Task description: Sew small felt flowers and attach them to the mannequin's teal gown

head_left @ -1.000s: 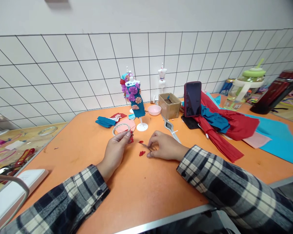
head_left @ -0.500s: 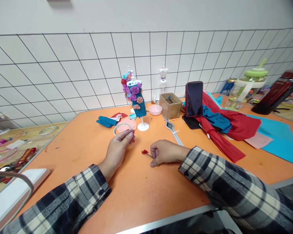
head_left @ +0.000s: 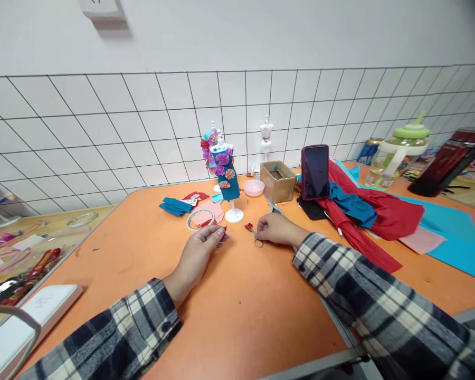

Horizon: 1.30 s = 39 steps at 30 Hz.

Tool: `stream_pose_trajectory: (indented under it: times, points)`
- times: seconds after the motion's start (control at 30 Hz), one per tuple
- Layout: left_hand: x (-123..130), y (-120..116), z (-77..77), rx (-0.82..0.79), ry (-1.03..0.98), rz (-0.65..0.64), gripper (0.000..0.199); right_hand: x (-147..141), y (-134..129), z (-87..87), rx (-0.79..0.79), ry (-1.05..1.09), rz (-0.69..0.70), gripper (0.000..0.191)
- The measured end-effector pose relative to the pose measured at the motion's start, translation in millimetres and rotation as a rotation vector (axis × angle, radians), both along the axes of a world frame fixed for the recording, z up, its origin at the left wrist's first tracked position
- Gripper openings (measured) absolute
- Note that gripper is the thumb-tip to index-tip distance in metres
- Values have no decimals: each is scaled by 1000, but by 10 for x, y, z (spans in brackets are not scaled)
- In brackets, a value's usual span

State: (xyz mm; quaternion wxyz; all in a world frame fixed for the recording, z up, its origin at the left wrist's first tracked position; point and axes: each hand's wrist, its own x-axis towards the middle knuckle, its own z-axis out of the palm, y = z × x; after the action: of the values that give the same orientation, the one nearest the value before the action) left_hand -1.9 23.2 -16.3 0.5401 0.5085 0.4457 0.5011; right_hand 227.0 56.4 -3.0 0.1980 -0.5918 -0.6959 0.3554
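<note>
Pinched between the thumb and fingers of my left hand (head_left: 201, 248) is a small red piece (head_left: 224, 231), low over the orange table (head_left: 221, 316). My right hand (head_left: 279, 229) is closed on small scissors (head_left: 258, 243); one finger loop shows below the fingers. A crumpled red scrap (head_left: 249, 227) is at the tips of the scissors. Behind my hands stands a small mannequin (head_left: 226, 171) in a teal dress with purple and peach flowers. A tape roll (head_left: 200, 219) lies on pink paper just beyond my left hand.
A pink bowl (head_left: 254, 188), cardboard box (head_left: 277, 182) and upright phone (head_left: 315, 172) stand at the back. Red crepe paper (head_left: 391, 203) and blue sheets lie on the right, near a green-lidded bottle (head_left: 399, 153). A white power strip (head_left: 43, 311) is at left.
My right hand has moved forward with the scissors and red scrap. My left hand has shifted slightly right, still holding its red piece. The camera view has tilted up.
</note>
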Motion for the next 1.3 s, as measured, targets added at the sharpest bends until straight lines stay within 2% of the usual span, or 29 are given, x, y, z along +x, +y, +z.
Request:
stream_pose_trajectory:
  times: [0.07, 0.1, 0.17, 0.23, 0.33, 0.4, 0.53, 0.67, 0.9, 1.0, 1.13, 1.2, 1.3]
  points:
    - [1, -12, 10, 27, 59, -34, 32, -109, -130, 5, 219, 109, -20, 16]
    - [4, -23, 19, 44, 98, -52, 30, -170, -193, 10, 242, 216, 16, 22]
    - [13, -48, 41, 69, 177, -76, 29, -281, -296, 19, 247, 413, 58, 30]
    - [26, -72, 61, 78, 230, -72, 30, -357, -358, 22, 221, 537, 63, 29]
    - [47, -99, 83, 83, 249, -68, 29, -403, -387, 14, 183, 635, 37, 24]
    - [62, -111, 93, 85, 244, -74, 29, -411, -387, 7, 153, 685, 14, 27]
    - [79, -119, 99, 92, 251, -90, 30, -427, -382, -7, 90, 703, 19, 25]
    - [74, -107, 81, 111, 297, -93, 32, -435, -373, -34, 160, 645, 46, 18]
    - [77, -102, 83, 79, 243, -101, 31, -421, -383, -37, 140, 604, 51, 13]
    - [75, -97, 88, 83, 257, -87, 27, -423, -417, -20, 40, 613, 56, 13]
    - [67, -86, 88, 134, 226, -35, 25, -445, -473, -29, -166, 720, 62, 20]
    - [67, -85, 82, 146, 215, -13, 25, -459, -490, -46, -194, 768, 59, 30]
    - [74, -91, 67, 135, 222, -26, 27, -476, -492, -67, -155, 754, 43, 36]
